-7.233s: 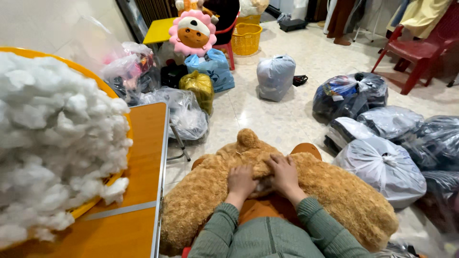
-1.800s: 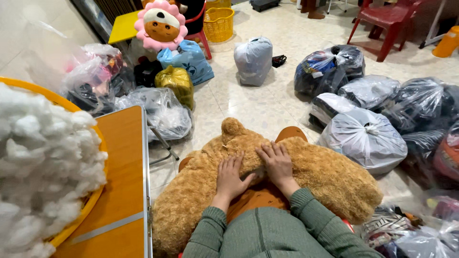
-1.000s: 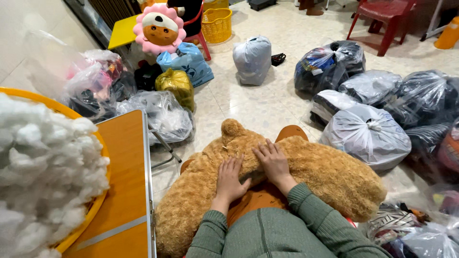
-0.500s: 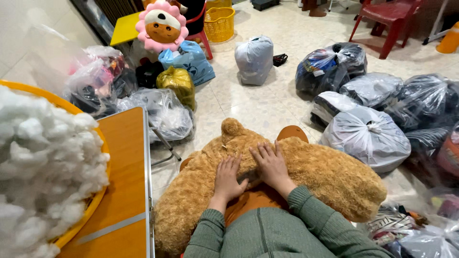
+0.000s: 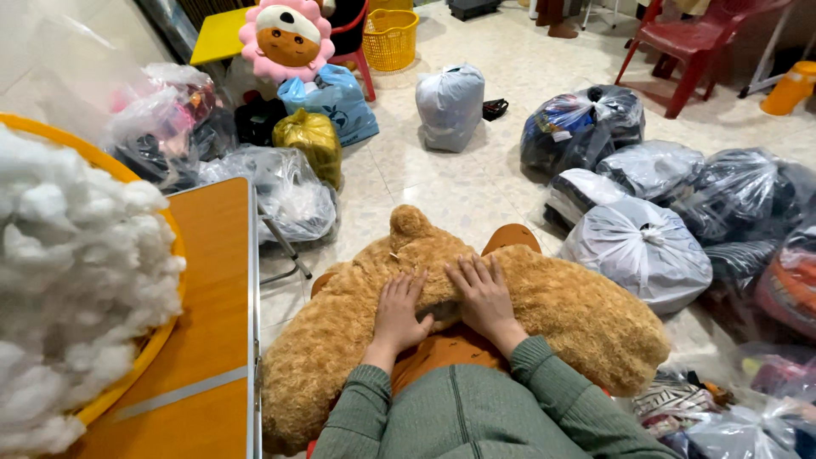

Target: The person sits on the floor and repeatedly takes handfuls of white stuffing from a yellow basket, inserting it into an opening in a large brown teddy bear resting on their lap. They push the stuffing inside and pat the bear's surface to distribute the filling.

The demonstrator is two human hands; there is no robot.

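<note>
White fluffy stuffing [image 5: 68, 280] heaped in an orange basin [image 5: 157, 340] overhanging the orange surface's [image 5: 212, 280] right edge, liable to spill; left hand [image 5: 399, 310] and right hand [image 5: 486, 297], fingers spread flat, pressing the tan plush bear skin [image 5: 561, 310] across the lap; it may slide floorward.

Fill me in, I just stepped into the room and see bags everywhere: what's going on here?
A seated person has a big brown plush bear lying across their lap. Both hands lie flat on it, the left hand and the right hand side by side near its middle, fingers spread, gripping nothing. Beside them an orange table carries a yellow tub heaped with white stuffing. Tied plastic bags lie about the tiled floor, and a pink-petalled plush toy sits further back.
</note>
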